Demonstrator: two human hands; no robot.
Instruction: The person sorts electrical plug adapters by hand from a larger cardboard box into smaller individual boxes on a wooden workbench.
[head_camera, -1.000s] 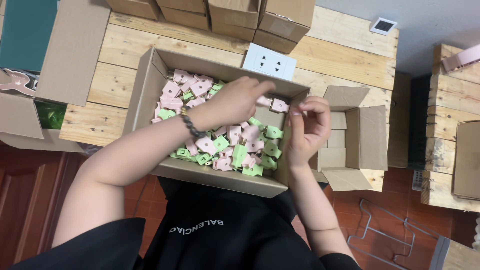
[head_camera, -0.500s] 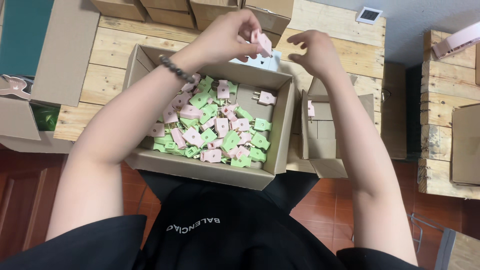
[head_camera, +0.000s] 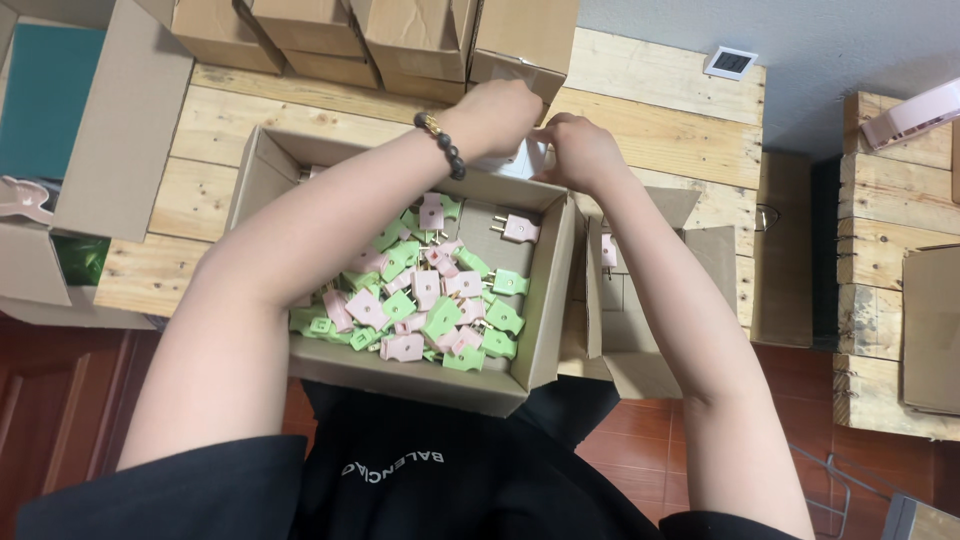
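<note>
My left hand (head_camera: 502, 112), with a dark bead bracelet (head_camera: 444, 148) on its wrist, is curled over the far edge of an open cardboard box (head_camera: 535, 320). My right hand (head_camera: 578, 150) is right beside it, fingers touching a white socket plate (head_camera: 522, 160) on the wooden table behind the box. What my left fingers pinch is hidden. The box holds several pink and green plugs (head_camera: 420, 300); one pink plug (head_camera: 518, 228) lies apart on the bare box floor.
A smaller open cardboard box (head_camera: 650, 310) stands against the big box's right side. Closed cartons (head_camera: 420, 40) are stacked at the table's far edge. A small white square device (head_camera: 730, 63) lies far right. Open cardboard flaps and a teal panel (head_camera: 40, 90) sit left.
My left hand lifted a pink plug out of the box and carried it past the far edge. Both hands have closed in over the white socket plate.
</note>
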